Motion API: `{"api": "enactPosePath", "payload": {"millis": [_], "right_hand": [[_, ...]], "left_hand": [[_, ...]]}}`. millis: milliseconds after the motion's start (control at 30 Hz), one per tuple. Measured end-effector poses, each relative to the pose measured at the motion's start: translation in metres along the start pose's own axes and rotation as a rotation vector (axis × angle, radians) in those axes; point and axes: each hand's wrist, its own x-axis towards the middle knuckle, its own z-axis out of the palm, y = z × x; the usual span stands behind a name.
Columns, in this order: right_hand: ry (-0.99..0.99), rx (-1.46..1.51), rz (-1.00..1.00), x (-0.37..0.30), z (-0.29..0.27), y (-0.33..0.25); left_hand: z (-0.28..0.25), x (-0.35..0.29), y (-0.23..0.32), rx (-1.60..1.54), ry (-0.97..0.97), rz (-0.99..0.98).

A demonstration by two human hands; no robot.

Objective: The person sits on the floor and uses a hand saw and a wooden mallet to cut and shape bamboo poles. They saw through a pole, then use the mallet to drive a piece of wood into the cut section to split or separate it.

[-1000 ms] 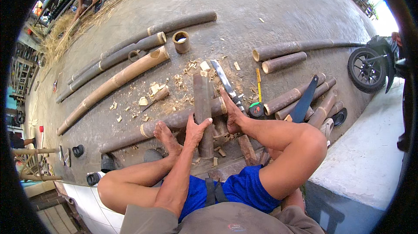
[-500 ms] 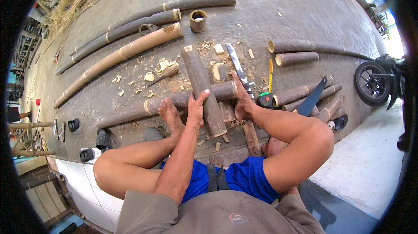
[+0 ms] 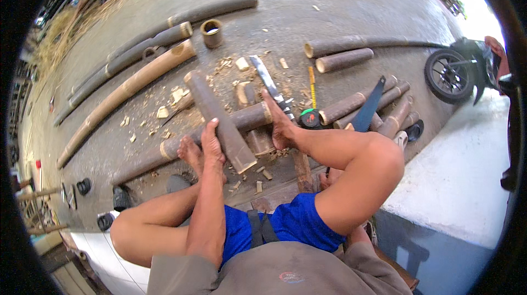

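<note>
Bamboo throughout: short bamboo section [image 3: 217,114] lying slantwise across the long pole [image 3: 241,119], pinned there by both bare feet, left foot [image 3: 189,152] on the pole's left stretch and right foot [image 3: 280,125] near its cut end. Compared with a second ago, section's far end swung leftward and the whole piece more tilted over the pole; grip unchanged, so probably a repositioning of the section rather than any cut begun. Left hand [image 3: 211,141] closed around the section's left side just nearer than the pole, fingers wrapped over the top. Right hand [image 3: 329,178] barely glimpsed under the raised right knee, nearer than the pole; open or closed, cannot tell. Machete [image 3: 269,83] lying untouched just beyond the pole's cut end, among chips. Right of the pole's end, a round green-and-black tape measure [image 3: 310,118] with yellow blade drawn out away from the person; further right, a blue handsaw [image 3: 369,107] leaning on a stack of short poles. No packages or signs near the pole; only marking nearer than it, a small round printed patch [image 3: 291,277] on grey cloth at the lower edge, too small to make out.
</note>
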Motion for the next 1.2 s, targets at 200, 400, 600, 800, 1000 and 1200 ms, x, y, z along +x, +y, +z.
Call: {"api": "enactPosePath", "payload": {"millis": [200, 400, 600, 800, 1000, 1200], "right_hand": [[0.002, -0.051, -0.001, 0.022, 0.019, 0.002], [-0.014, -0.036, 0.010, 0.029, 0.055, -0.001], [-0.028, 0.004, 0.102, 0.014, 0.076, 0.025], [-0.101, -0.075, 0.127, 0.000, 0.070, 0.043], [0.009, -0.044, 0.185, -0.002, 0.067, 0.040], [-0.044, -0.035, 0.300, -0.021, 0.045, 0.047]], "left_hand": [[-0.009, -0.002, 0.002, 0.006, -0.006, 0.028], [-0.023, 0.008, 0.000, 0.025, 0.058, -0.029], [-0.036, 0.021, 0.002, 0.126, 0.029, -0.095], [-0.033, 0.025, 0.011, 0.150, -0.015, -0.112], [-0.035, 0.019, 0.012, 0.168, -0.037, -0.111], [-0.037, 0.016, 0.015, 0.168, -0.098, -0.155]]}}
